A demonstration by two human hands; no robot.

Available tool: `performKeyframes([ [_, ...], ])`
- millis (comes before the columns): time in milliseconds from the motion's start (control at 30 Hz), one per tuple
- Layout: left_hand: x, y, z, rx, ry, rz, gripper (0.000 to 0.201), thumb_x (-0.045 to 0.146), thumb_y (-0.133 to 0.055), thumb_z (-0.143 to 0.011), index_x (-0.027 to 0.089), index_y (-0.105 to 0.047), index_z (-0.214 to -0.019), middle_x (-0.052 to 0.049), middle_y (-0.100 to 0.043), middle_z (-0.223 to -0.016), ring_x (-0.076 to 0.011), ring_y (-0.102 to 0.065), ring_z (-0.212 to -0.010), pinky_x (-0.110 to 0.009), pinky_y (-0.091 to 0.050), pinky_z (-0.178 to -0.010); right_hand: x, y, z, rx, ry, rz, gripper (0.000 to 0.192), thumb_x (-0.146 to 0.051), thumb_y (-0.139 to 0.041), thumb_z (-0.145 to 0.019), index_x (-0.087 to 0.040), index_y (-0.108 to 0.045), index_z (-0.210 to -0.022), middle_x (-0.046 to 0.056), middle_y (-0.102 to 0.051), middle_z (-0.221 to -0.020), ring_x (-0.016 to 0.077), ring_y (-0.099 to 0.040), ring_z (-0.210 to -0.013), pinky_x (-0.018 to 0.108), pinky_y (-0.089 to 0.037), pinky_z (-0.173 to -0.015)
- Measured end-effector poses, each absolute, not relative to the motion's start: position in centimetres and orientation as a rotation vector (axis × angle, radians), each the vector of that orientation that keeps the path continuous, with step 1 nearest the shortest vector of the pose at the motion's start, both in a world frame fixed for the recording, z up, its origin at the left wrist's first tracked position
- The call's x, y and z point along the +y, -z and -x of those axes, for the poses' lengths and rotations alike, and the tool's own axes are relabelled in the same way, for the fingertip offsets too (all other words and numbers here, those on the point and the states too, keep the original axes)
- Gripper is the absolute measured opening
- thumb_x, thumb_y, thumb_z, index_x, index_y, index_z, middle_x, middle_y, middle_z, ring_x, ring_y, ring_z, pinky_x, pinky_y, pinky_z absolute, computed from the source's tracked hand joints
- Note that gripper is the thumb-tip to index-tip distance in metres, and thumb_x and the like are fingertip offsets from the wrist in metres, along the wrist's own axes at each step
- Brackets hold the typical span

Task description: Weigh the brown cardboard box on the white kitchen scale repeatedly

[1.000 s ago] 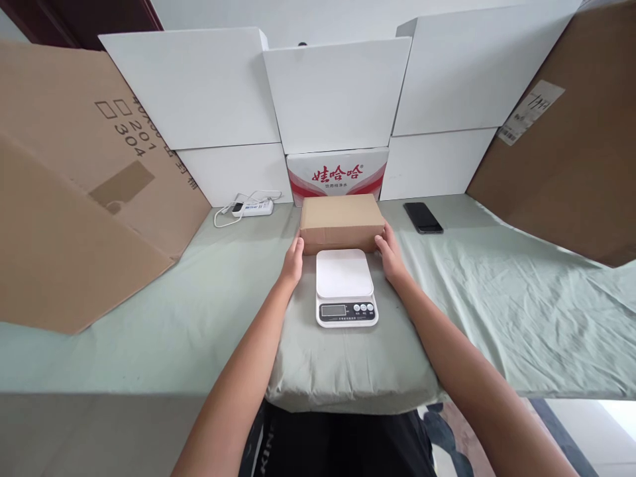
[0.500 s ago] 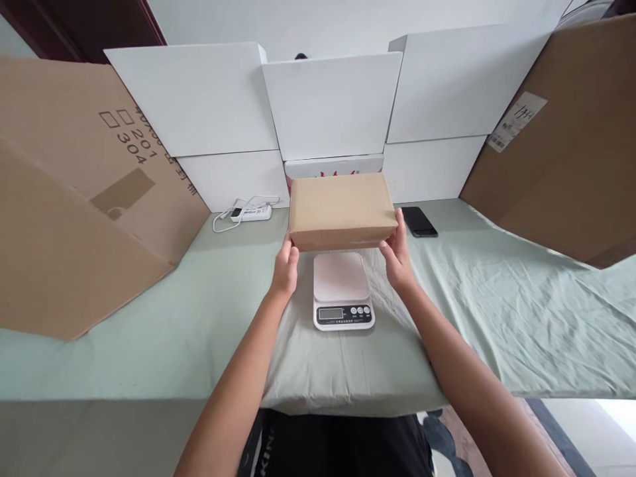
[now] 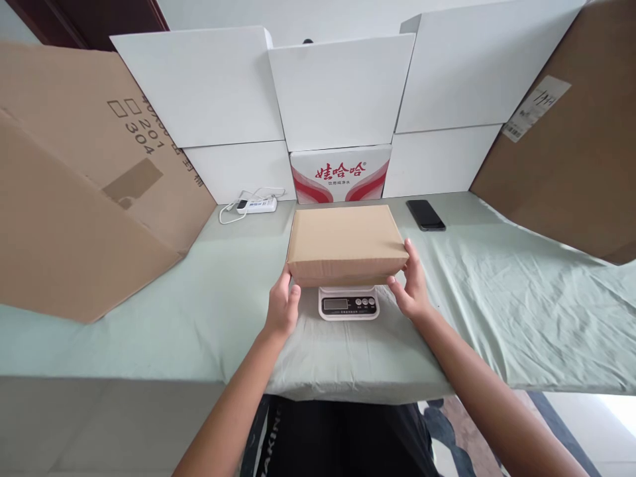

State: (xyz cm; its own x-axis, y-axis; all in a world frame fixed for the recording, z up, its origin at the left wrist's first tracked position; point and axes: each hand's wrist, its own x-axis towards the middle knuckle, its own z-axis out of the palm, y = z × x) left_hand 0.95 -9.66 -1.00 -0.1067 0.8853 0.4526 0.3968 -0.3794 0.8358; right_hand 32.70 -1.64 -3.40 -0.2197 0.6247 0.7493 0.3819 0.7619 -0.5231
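A closed brown cardboard box point(image 3: 348, 235) is held level between my two hands, over a white kitchen scale point(image 3: 348, 315). My left hand point(image 3: 283, 303) grips the box's near left corner, thumb at the front and fingers under the side. On the opposite corner, my right hand point(image 3: 411, 285) holds it the same way. The box hides the scale's weighing plate; only its front panel with a small display and round buttons shows. Whether the box touches the plate, I cannot tell.
Behind stand stacked white boxes point(image 3: 342, 96) and a red-printed white carton point(image 3: 342, 173). A white power strip with a cable point(image 3: 261, 207) lies back left, a black phone point(image 3: 426, 215) back right. Large cardboard sheets point(image 3: 64, 192) flank the green cloth-covered table point(image 3: 209, 331).
Both hands have brought the box down and nearer to me, so it now covers the scale's plate. The red-printed carton behind has come into view. The camera view has shifted slightly.
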Motion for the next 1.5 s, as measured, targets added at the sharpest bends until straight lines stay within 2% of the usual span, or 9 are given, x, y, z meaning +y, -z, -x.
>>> performKeyframes([
  [400, -9.5, 1.1, -1.2, 1.389, -1.403, -1.735, 0.088, 0.084, -0.036, -0.108, 0.021, -0.054, -0.166, -0.02, -0.075, -0.153, -0.04, -0.07, -0.145, -0.052, -0.059, -0.113, -1.8, 2.6, -33.2, -1.822, -0.287, 0.816, 0.08, -0.063, -0.058, -0.11, -0.035, -0.033, -0.18, 0.018, -0.062, -0.156, 0.0376, -0.068, -0.133, 0.052, -0.066, -0.097],
  [567, -9.3, 2.2, -0.8, 1.361, -1.521, -1.651, 0.089, 0.083, -0.043, -0.107, 0.024, -0.049, -0.174, -0.019, -0.062, -0.173, -0.0396, -0.056, -0.164, -0.054, -0.049, -0.131, -1.7, 2.5, -33.3, -1.735, -0.304, 0.811, 0.08, -0.065, -0.06, -0.107, -0.037, -0.038, -0.178, 0.017, -0.066, -0.147, 0.0376, -0.069, -0.132, 0.054, -0.066, -0.098],
  [733, -9.0, 3.3, -0.5, 1.345, -1.769, -1.43, 0.09, 0.081, -0.049, -0.106, 0.026, -0.044, -0.178, -0.013, -0.045, -0.188, -0.0359, -0.039, -0.177, -0.048, -0.042, -0.14, -1.5, 2.6, -33.2, -1.516, -0.438, 0.833, 0.067, -0.068, -0.057, -0.105, -0.037, -0.056, -0.164, 0.011, -0.073, -0.132, 0.0349, -0.074, -0.122, 0.055, -0.066, -0.097],
  [933, -9.4, 2.1, -1.4, 1.325, -1.528, -1.579, 0.085, 0.08, -0.042, -0.109, 0.023, -0.057, -0.17, -0.017, -0.068, -0.168, -0.0403, -0.06, -0.161, -0.053, -0.052, -0.128, -2.0, 2.9, -32.6, -1.612, -0.549, 0.851, 0.074, -0.071, -0.059, -0.104, -0.037, -0.051, -0.169, 0.014, -0.064, -0.163, 0.0391, -0.067, -0.142, 0.058, -0.064, -0.106],
  [1067, -9.5, 1.3, -1.8, 1.338, -1.501, -1.609, 0.087, 0.084, -0.039, -0.108, 0.022, -0.06, -0.165, -0.019, -0.074, -0.158, -0.04, -0.07, -0.146, -0.051, -0.061, -0.114, -2.0, 3.2, -32.6, -1.626, -0.519, 0.848, 0.077, -0.07, -0.06, -0.104, -0.036, -0.046, -0.172, 0.015, -0.062, -0.164, 0.0392, -0.066, -0.142, 0.058, -0.064, -0.105],
  [1167, -9.5, 1.5, -1.7, 1.328, -1.49, -1.616, 0.086, 0.083, -0.039, -0.108, 0.021, -0.061, -0.164, -0.019, -0.074, -0.158, -0.0402, -0.071, -0.147, -0.051, -0.062, -0.114, -2.1, 3.2, -32.5, -1.625, -0.519, 0.845, 0.076, -0.069, -0.062, -0.104, -0.036, -0.048, -0.17, 0.015, -0.063, -0.162, 0.039, -0.066, -0.141, 0.057, -0.064, -0.103],
  [1233, -9.3, 2.1, -1.4, 1.349, -1.533, -1.598, 0.085, 0.081, -0.043, -0.108, 0.022, -0.06, -0.166, -0.018, -0.069, -0.166, -0.0397, -0.063, -0.158, -0.052, -0.055, -0.126, -1.9, 3.1, -32.5, -1.58, -0.504, 0.85, 0.074, -0.069, -0.063, -0.102, -0.035, -0.052, -0.167, 0.015, -0.067, -0.154, 0.0378, -0.069, -0.135, 0.056, -0.065, -0.101],
  [1367, -8.6, 3.0, 0.2, 1.477, -1.932, -1.32, 0.085, 0.078, -0.042, -0.109, 0.025, -0.049, -0.175, -0.012, -0.045, -0.188, -0.0312, -0.034, -0.179, -0.045, -0.028, -0.147, -0.6, 2.5, -33.5, -1.233, -0.413, 0.872, 0.063, -0.065, -0.06, -0.099, -0.036, -0.059, -0.155, 0.009, -0.071, -0.125, 0.0319, -0.075, -0.109, 0.052, -0.063, -0.089],
  [1500, -7.9, 3.1, 1.2, 1.502, -2.033, -1.02, 0.079, 0.071, -0.035, -0.113, 0.029, -0.044, -0.179, -0.009, -0.036, -0.192, -0.0274, -0.029, -0.181, -0.046, -0.026, -0.148, 0.7, 2.0, -34.5, -0.89, -0.548, 0.943, 0.033, -0.052, -0.058, -0.097, -0.03, -0.072, -0.118, 0.003, -0.066, -0.098, 0.025, -0.071, -0.088, 0.044, -0.058, -0.078],
])
